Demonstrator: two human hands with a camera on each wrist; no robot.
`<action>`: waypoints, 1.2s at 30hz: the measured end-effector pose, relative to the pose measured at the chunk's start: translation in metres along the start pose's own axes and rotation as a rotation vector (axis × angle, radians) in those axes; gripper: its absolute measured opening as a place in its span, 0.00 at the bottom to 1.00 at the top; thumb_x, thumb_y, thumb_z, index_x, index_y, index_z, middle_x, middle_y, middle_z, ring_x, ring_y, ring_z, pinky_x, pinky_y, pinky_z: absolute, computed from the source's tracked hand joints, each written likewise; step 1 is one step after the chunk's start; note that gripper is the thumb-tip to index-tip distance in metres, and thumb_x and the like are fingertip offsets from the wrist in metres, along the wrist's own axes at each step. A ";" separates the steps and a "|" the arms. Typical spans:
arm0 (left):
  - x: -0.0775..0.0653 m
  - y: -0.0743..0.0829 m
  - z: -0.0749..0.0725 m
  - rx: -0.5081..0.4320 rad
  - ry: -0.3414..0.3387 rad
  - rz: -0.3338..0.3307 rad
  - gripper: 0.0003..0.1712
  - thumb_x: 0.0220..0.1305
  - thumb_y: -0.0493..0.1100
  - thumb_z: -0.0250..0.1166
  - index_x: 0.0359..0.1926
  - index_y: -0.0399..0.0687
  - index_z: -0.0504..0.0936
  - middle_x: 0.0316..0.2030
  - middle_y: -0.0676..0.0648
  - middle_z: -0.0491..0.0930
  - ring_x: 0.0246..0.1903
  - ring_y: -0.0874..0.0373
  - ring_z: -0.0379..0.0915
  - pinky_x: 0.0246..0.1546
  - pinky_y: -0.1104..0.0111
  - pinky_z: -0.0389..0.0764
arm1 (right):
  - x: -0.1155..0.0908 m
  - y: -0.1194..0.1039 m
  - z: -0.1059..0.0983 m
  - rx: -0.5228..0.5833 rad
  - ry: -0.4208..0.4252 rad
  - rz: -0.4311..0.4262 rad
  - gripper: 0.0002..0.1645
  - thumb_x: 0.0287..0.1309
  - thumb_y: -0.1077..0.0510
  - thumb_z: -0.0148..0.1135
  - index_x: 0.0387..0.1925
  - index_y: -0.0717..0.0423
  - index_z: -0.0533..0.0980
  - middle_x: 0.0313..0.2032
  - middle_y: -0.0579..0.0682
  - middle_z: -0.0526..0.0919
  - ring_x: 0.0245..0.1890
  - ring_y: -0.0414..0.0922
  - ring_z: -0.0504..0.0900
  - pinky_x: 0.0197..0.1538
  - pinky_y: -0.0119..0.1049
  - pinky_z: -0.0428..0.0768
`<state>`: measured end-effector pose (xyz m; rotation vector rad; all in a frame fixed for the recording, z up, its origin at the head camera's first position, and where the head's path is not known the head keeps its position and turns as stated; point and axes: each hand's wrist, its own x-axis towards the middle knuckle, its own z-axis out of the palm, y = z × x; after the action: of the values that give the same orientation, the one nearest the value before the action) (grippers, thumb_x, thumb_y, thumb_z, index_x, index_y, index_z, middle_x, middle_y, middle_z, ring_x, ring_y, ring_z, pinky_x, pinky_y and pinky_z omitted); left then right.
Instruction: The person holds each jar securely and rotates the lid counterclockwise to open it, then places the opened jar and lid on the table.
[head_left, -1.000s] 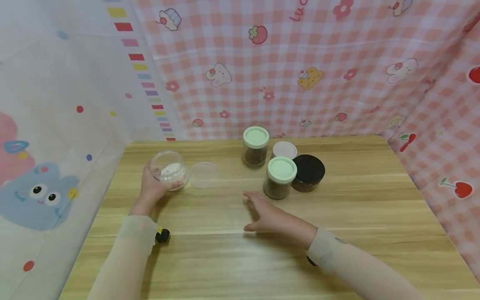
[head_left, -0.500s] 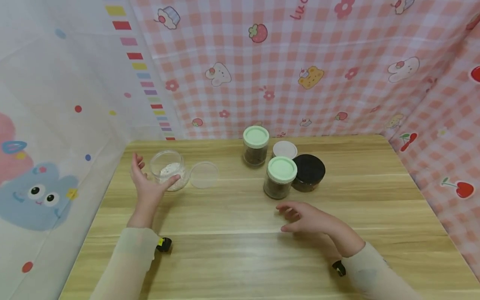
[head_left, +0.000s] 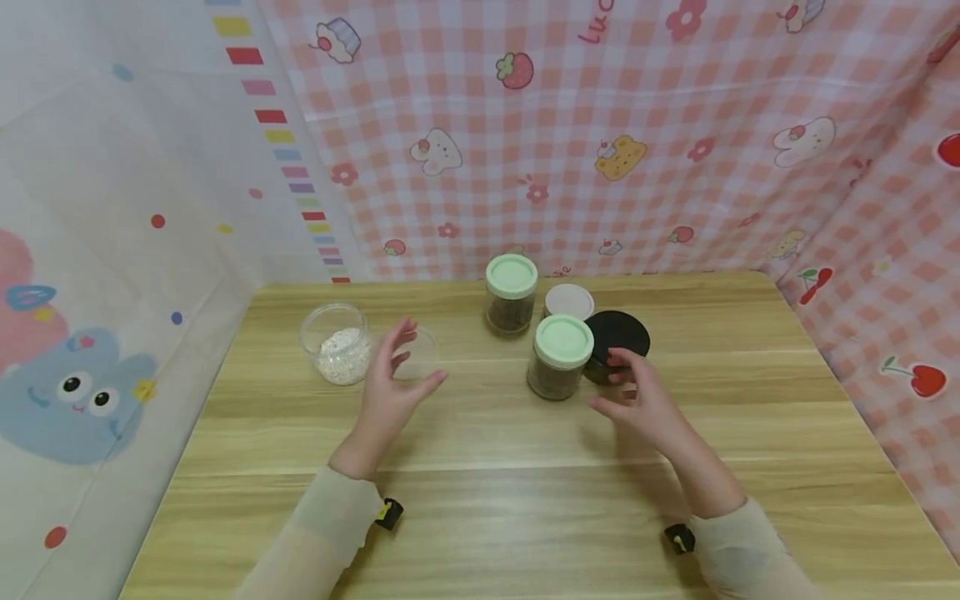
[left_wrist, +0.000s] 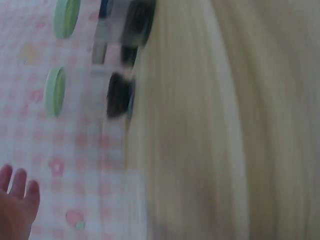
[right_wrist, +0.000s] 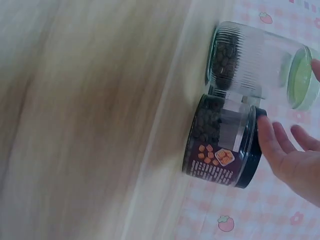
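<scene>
In the head view my left hand (head_left: 390,387), thumb and fingers spread, hovers over a clear round lid (head_left: 422,354) and partly hides it. Just left of it stands an uncovered clear jar (head_left: 337,346) of white grains. My right hand (head_left: 647,408) holds nothing, its fingers loosely bent between the front green-lidded jar (head_left: 558,358) and the black-lidded jar (head_left: 618,333). In the right wrist view, fingertips lie over the edge of the black lid (right_wrist: 252,150); contact cannot be told. Dark beans show inside the ribbed green-lidded jar (right_wrist: 245,60).
Another green-lidded jar (head_left: 512,296) stands at the back, beside a white-lidded container (head_left: 570,300) partly hidden by the front jar. Everything rests on a wooden table (head_left: 480,517), with a checked pink cloth (head_left: 480,117) hanging behind.
My left hand let go of the clear jar and moved right, over the clear lid. My right hand first moved right, then forward to the black-lidded jar. The jars stayed put.
</scene>
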<state>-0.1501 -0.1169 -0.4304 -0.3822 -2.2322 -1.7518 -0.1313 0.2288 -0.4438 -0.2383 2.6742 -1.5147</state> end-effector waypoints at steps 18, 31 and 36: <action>0.009 -0.039 0.092 0.075 -0.431 -0.084 0.40 0.59 0.38 0.66 0.69 0.40 0.59 0.66 0.39 0.65 0.64 0.48 0.64 0.61 0.52 0.68 | 0.021 -0.003 0.016 -0.022 0.026 -0.006 0.51 0.49 0.63 0.71 0.70 0.64 0.52 0.65 0.65 0.60 0.59 0.61 0.71 0.58 0.54 0.73; 0.029 -0.036 0.119 0.180 -0.475 -0.100 0.38 0.61 0.45 0.65 0.69 0.44 0.60 0.65 0.44 0.67 0.63 0.52 0.65 0.61 0.60 0.70 | 0.032 -0.004 0.022 -0.100 0.045 -0.003 0.48 0.49 0.60 0.71 0.68 0.64 0.56 0.63 0.67 0.64 0.57 0.62 0.73 0.56 0.53 0.75; 0.031 -0.037 0.122 0.161 -0.468 -0.110 0.38 0.58 0.44 0.68 0.68 0.49 0.64 0.61 0.45 0.72 0.59 0.54 0.70 0.58 0.60 0.73 | 0.034 -0.004 0.025 -0.102 0.065 -0.013 0.47 0.48 0.60 0.72 0.67 0.65 0.59 0.59 0.66 0.67 0.55 0.61 0.75 0.56 0.52 0.76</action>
<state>-0.1993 -0.0059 -0.4800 -0.7063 -2.7418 -1.6475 -0.1613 0.2000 -0.4520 -0.2157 2.8096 -1.4150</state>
